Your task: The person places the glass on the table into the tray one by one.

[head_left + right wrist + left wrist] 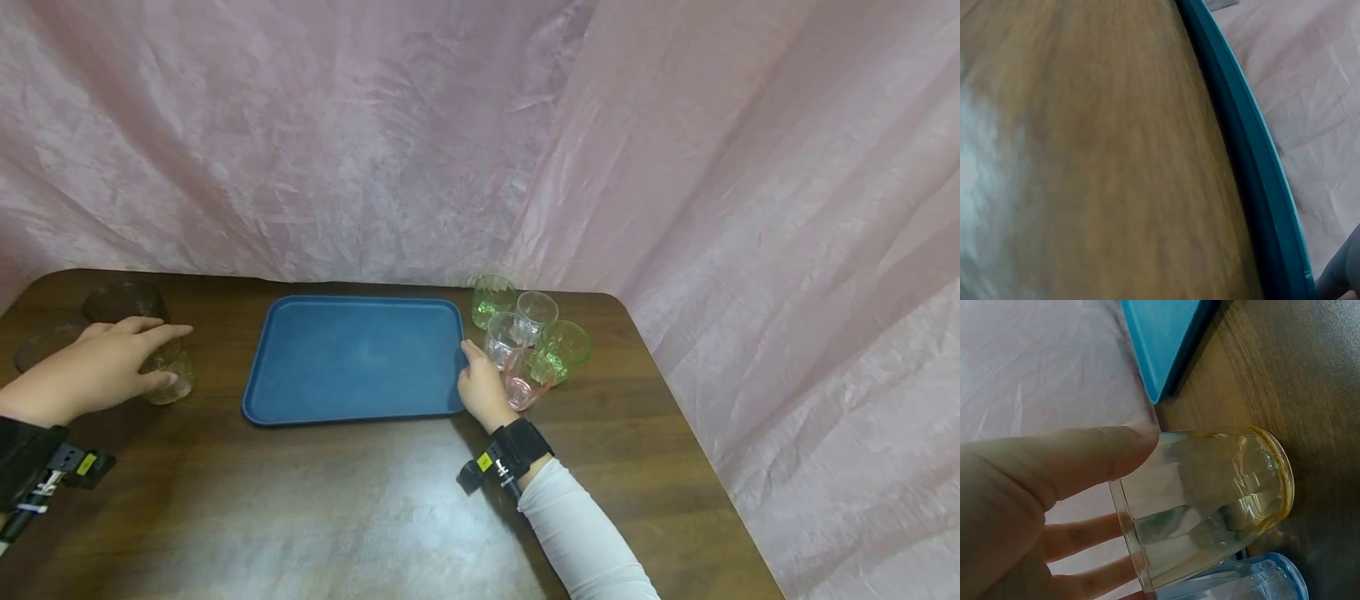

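Observation:
My left hand [97, 362] grips a yellow-tinted drinking glass [1222, 494] by its rim. In the left wrist view the thumb lies on one side of the rim and the fingers [1085, 537] on the opposite side. Beside it in that view shows a blue-tinted glass [1235, 581]. Over at the right end of the blue tray [360, 358], my right hand [483, 387] holds the tray's edge. Only a bit of that hand shows in the right wrist view, at the tray's rim [1254, 137]. Close by the right hand stands a pink glass [525, 379].
Two green glasses [493, 302] and two clear glasses [537, 310] cluster with the pink one right of the tray. More dark-looking glasses [123, 302] stand at the table's left, partly behind the left hand. A pink curtain [337, 142] hangs behind the wooden table [337, 517].

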`<state>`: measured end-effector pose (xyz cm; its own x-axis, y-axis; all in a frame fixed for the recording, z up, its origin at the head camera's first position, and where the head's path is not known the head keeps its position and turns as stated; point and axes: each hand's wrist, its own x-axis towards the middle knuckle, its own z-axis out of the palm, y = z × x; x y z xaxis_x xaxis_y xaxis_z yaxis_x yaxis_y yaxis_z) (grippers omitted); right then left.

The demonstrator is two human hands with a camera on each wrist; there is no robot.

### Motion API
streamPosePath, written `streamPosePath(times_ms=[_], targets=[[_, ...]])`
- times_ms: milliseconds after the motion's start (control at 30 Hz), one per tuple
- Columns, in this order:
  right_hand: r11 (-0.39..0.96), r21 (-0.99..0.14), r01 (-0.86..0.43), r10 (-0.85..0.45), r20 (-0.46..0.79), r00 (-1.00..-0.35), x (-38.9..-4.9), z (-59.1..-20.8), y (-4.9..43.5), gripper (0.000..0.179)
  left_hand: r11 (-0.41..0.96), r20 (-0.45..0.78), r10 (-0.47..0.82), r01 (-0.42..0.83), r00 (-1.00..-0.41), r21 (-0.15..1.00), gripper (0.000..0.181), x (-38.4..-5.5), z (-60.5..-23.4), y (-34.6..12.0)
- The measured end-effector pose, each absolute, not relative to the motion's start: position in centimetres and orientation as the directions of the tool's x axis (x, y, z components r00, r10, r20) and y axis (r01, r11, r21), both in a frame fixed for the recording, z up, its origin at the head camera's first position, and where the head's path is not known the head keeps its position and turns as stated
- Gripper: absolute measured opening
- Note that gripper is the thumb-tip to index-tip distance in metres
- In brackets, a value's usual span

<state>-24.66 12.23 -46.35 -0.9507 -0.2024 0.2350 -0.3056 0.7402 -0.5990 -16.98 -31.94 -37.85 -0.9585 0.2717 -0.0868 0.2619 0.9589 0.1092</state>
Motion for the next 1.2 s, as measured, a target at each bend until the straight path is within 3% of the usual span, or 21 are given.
streamPosePath(times_ms=[300,800,1200], targets=[[0.731,-0.601,-0.322,-0.202,0.260,-0.944,-24.4,-46.5,12.3,0.048,0.968,-0.087,0.232,0.221,-0.969,0.119,0.076,-17.1,-37.8,-31.7],[0.727,-0.599,-0.335,-0.211,0.269,-0.940,-24.3,-46.1,12.3,0.047,0.951,-0.055,0.268,0.255,-0.962,0.175,0.082,-17.3,-37.4,-30.8],[0.727,-0.594,-0.344,-0.225,0.267,-0.937,-24.5,-46.4,12.5,0.048,0.945,-0.006,0.248,0.240,-0.969,0.224,0.079,-19.0,-35.2,-28.3]])
